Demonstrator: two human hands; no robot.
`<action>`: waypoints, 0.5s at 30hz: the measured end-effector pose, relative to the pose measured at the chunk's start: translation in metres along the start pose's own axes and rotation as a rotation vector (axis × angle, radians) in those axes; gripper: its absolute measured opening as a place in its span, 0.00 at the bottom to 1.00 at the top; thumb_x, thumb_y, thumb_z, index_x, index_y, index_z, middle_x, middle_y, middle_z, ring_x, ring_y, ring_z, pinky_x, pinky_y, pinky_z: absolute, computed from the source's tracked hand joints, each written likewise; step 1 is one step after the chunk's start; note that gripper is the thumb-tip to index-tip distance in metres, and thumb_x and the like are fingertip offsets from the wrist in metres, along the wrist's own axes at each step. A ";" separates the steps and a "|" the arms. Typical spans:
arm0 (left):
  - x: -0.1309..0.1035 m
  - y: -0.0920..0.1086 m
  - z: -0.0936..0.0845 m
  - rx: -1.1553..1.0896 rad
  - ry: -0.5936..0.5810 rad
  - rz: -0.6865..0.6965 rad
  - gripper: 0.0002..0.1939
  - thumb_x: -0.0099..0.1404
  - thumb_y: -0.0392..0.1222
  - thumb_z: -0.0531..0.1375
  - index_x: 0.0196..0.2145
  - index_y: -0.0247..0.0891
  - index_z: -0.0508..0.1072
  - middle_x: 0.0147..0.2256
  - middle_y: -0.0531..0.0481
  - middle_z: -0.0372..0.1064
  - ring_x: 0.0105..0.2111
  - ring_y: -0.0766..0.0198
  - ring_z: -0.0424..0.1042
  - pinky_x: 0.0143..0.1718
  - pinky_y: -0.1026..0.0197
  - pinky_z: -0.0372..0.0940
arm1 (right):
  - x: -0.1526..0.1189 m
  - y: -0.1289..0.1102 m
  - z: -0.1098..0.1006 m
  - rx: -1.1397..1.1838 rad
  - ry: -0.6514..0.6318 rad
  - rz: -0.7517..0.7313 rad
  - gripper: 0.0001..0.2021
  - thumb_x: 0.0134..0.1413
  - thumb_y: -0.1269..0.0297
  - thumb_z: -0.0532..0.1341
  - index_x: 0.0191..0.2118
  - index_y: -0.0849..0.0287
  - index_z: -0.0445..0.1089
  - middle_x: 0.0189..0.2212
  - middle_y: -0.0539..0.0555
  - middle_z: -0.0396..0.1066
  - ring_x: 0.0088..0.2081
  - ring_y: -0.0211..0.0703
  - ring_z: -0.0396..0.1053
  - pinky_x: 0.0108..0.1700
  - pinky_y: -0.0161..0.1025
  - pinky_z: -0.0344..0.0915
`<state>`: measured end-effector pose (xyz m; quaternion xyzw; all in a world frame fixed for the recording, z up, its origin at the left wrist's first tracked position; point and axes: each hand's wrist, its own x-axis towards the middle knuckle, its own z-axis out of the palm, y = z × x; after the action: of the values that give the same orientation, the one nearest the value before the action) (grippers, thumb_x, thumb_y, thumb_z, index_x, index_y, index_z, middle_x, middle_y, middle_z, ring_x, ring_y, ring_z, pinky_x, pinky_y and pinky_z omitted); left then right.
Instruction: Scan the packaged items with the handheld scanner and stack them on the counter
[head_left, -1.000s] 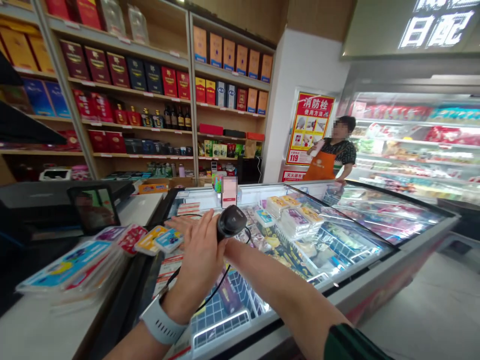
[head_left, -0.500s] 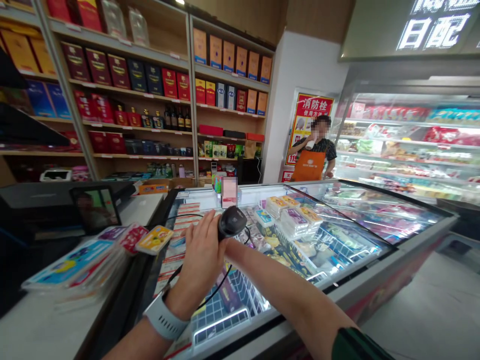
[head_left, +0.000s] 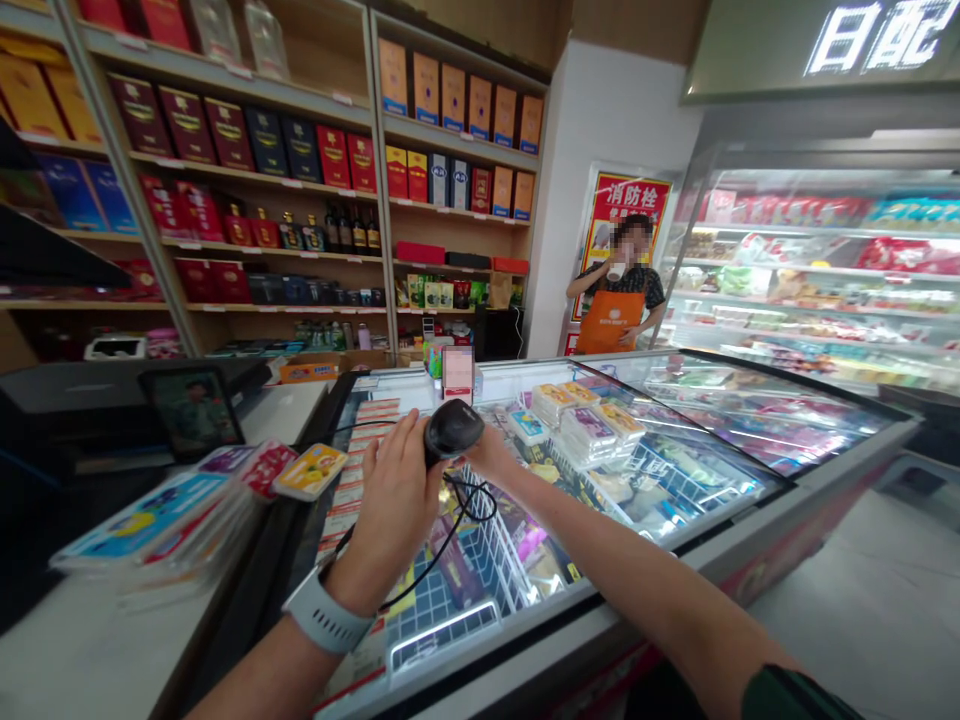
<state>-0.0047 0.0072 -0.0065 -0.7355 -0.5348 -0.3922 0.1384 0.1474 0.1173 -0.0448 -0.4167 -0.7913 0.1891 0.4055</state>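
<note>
Above freezer lid [head_left: 675,540]: right hand [head_left: 491,452] fingers grip scanner [head_left: 452,428], aimed down for reading; left hand [head_left: 396,500] fingers curled, steadying it.

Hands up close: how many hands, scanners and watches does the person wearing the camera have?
hands: 2 (left hand, right hand)
barcode scanner: 1
wristwatch: 1
Total: 4

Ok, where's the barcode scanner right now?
In the head view, the black barcode scanner sits at centre, held in the right hand above the freezer lid, with the left hand touching its left side.
</note>
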 end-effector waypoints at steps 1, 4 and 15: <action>0.001 -0.001 -0.001 0.000 -0.007 -0.004 0.24 0.67 0.41 0.51 0.58 0.29 0.60 0.61 0.33 0.59 0.61 0.45 0.59 0.59 0.40 0.54 | -0.007 0.003 -0.008 0.036 -0.004 0.050 0.13 0.61 0.62 0.54 0.49 0.56 0.65 0.32 0.52 0.74 0.27 0.40 0.74 0.28 0.37 0.71; 0.002 -0.003 -0.001 0.001 -0.008 -0.011 0.25 0.67 0.42 0.50 0.59 0.28 0.59 0.61 0.33 0.58 0.62 0.46 0.57 0.60 0.42 0.53 | -0.028 0.009 -0.030 0.239 -0.052 0.310 0.15 0.60 0.60 0.55 0.52 0.56 0.61 0.21 0.45 0.70 0.18 0.36 0.69 0.18 0.30 0.61; 0.000 -0.007 0.008 0.044 -0.057 -0.015 0.25 0.67 0.42 0.51 0.59 0.31 0.58 0.61 0.34 0.59 0.62 0.47 0.57 0.60 0.43 0.53 | -0.054 0.020 -0.048 0.436 -0.055 0.387 0.07 0.53 0.70 0.61 0.38 0.57 0.63 0.22 0.45 0.71 0.23 0.35 0.71 0.25 0.30 0.67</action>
<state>-0.0081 0.0147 -0.0134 -0.7392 -0.5526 -0.3601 0.1362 0.2134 0.0829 -0.0550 -0.4576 -0.6484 0.4398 0.4203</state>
